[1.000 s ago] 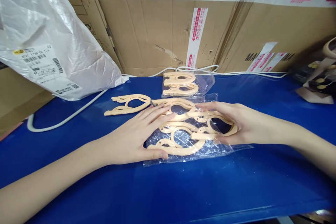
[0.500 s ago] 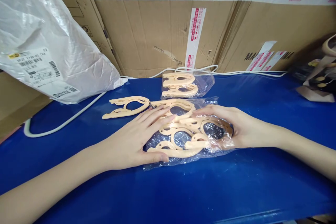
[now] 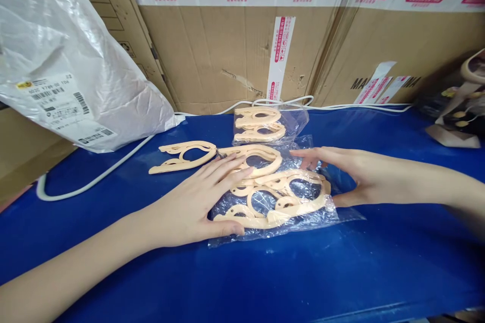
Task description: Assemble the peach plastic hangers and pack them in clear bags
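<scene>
Several beige folding clothes hangers (image 3: 306,208) lie in a clear plastic bag (image 3: 343,216) on the blue table. My left hand (image 3: 202,194) rests on the bag's left side with its fingers stretched out over the hangers and the thumb low along the front. At the bag's right edge is my right hand (image 3: 352,174), thumb and fingers spread apart in a wide curve; it grips nothing, and whether its tips touch the film I cannot tell. One loose folded hanger (image 3: 185,156) lies left of the bag. Behind, a second clear bag holds more folded hangers (image 3: 259,125).
Cardboard boxes (image 3: 212,50) with printed tape stand along the back. A white shipping bag (image 3: 94,60) leans at the left. A white cable (image 3: 94,189) runs along the table (image 3: 265,282). At the far right is a dark transparent bag with a beige ribbon (image 3: 454,136).
My right hand has loosened and drawn back to the right, uncovering the hangers' right end and the bag's edge. My left hand has stayed in place.
</scene>
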`<action>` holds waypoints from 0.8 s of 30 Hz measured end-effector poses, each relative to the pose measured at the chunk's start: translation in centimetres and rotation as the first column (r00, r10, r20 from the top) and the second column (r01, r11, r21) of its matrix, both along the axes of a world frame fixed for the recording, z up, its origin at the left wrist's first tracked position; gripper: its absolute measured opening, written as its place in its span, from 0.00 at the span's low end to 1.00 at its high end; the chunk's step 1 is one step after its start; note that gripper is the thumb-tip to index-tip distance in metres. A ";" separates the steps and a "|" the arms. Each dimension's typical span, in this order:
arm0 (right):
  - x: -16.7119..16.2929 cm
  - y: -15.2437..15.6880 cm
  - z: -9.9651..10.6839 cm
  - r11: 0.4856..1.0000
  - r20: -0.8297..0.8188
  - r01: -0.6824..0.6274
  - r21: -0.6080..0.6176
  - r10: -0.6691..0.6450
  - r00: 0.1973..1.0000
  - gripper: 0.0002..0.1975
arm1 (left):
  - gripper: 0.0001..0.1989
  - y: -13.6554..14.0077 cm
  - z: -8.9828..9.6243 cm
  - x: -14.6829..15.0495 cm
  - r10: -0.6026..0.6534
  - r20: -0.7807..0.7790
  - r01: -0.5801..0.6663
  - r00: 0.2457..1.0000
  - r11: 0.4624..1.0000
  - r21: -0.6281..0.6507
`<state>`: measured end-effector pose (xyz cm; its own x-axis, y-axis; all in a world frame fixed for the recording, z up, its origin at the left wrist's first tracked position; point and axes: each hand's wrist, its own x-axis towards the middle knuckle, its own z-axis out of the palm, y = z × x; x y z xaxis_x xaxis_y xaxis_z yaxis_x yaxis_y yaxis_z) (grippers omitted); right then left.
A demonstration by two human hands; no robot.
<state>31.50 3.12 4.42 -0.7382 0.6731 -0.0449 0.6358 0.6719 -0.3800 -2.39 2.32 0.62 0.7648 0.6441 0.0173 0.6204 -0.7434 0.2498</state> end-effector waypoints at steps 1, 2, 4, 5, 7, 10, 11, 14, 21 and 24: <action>-0.3 0.0 -0.2 1.000 -0.027 0.005 -0.001 -0.005 1.000 0.42 | 0.44 0.0 0.0 0.0 -0.002 0.006 0.002 1.000 1.000 0.002; -0.6 -0.1 -0.6 1.000 -0.061 0.007 -0.001 -0.007 0.998 0.41 | 0.44 0.0 0.0 0.0 -0.002 0.013 0.002 1.000 1.000 0.006; -1.6 -0.1 -1.6 1.000 -0.146 -0.005 0.015 0.007 0.989 0.39 | 0.44 0.0 0.0 -0.1 -0.006 0.023 0.006 1.000 1.000 0.009; -2.1 -0.2 -2.1 0.999 -0.188 -0.017 0.033 0.023 0.982 0.38 | 0.44 0.0 0.0 -0.1 -0.007 0.025 0.007 1.000 1.000 0.009; -2.8 -0.1 -3.0 0.998 -0.251 -0.024 0.055 0.037 0.967 0.39 | 0.43 0.0 0.0 -0.1 -0.011 0.024 0.011 1.000 1.000 0.008; -3.0 0.0 -3.4 0.997 -0.273 -0.014 0.073 0.034 0.961 0.41 | 0.43 0.0 0.0 -0.1 -0.023 0.028 0.023 0.999 1.000 0.013; -2.9 0.0 -3.2 0.997 -0.261 -0.018 0.079 0.038 0.965 0.40 | 0.43 0.1 0.0 -0.1 -0.028 0.034 0.027 0.999 0.999 0.018; -2.1 -0.2 -1.9 0.997 -0.183 -0.063 0.051 0.071 0.980 0.37 | 0.42 0.0 -0.1 -0.1 -0.033 0.051 0.031 0.998 0.999 0.038; -1.5 -0.1 -0.6 0.993 -0.206 -0.035 -0.116 0.011 0.978 0.34 | 0.42 -0.1 -0.1 -0.1 -0.028 0.045 0.026 0.999 0.999 0.046; -2.5 -0.4 -1.7 0.997 -0.265 -0.060 -0.055 0.044 0.963 0.27 | 0.41 0.0 -0.1 -0.2 -0.034 0.039 0.032 0.999 0.998 0.049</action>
<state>28.98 2.68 2.76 -0.7633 0.6356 0.1155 0.4722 0.6710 -0.5716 -2.57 2.28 0.55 0.7837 0.6162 0.0786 0.5858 -0.7752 0.2366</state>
